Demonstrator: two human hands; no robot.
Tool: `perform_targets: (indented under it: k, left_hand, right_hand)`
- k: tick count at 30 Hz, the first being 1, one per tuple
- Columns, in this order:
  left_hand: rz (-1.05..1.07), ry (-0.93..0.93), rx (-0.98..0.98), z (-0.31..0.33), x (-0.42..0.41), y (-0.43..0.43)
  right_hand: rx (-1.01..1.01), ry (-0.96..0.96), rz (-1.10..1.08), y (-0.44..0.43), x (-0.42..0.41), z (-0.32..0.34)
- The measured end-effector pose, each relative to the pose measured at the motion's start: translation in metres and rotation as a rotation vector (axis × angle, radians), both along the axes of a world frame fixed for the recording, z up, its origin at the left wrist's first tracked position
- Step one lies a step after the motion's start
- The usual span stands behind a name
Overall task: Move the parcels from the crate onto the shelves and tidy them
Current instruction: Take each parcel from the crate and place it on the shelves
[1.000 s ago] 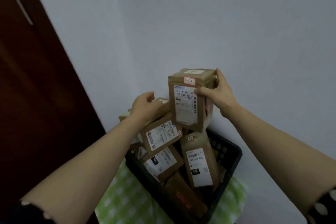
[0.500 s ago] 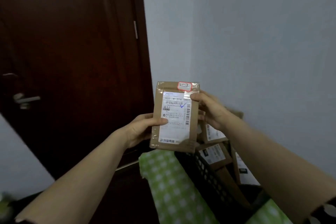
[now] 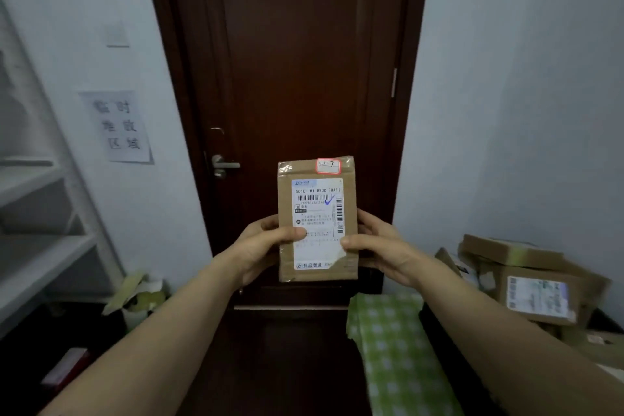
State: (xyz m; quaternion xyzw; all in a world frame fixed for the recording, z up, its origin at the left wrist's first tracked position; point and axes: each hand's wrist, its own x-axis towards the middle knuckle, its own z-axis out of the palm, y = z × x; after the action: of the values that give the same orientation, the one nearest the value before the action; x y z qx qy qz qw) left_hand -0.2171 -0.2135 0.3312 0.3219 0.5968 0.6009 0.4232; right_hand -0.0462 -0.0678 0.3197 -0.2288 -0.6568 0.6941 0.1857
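Note:
I hold a brown cardboard parcel (image 3: 317, 218) upright in front of me, its white shipping label and a small red-edged sticker facing me. My left hand (image 3: 261, 246) grips its left edge with the thumb across the label. My right hand (image 3: 378, 246) grips the right edge, thumb on the front. More brown parcels (image 3: 537, 287) are piled at the far right; the crate under them is hidden. White shelves (image 3: 37, 257) stand at the left edge, their visible boards bare.
A dark wooden door (image 3: 290, 78) with a metal handle (image 3: 224, 165) is straight ahead. A green checked cloth (image 3: 395, 348) lies at lower right. A paper sign (image 3: 118, 127) hangs on the left wall. Crumpled paper and packaging (image 3: 135, 294) lie on the floor by the shelves.
My view has swung left from the crate to the door and shelves. The parcel came out of the crate pile, and both hands now hold it lower, by its sides.

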Motion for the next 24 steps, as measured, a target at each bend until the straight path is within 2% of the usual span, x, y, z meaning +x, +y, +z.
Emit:
perform_targets:
  k: [9, 24]
  left_hand:
    - [0.181, 0.017, 0.060, 0.015, -0.023, -0.058]
    - [0.296, 0.048, 0.077, 0.026, -0.037, -0.082]
  right_hand:
    - [0.086, 0.169, 0.178, -0.029, -0.052, 0.018]
    - [0.091, 0.196, 0.282, -0.041, -0.084, 0.027]
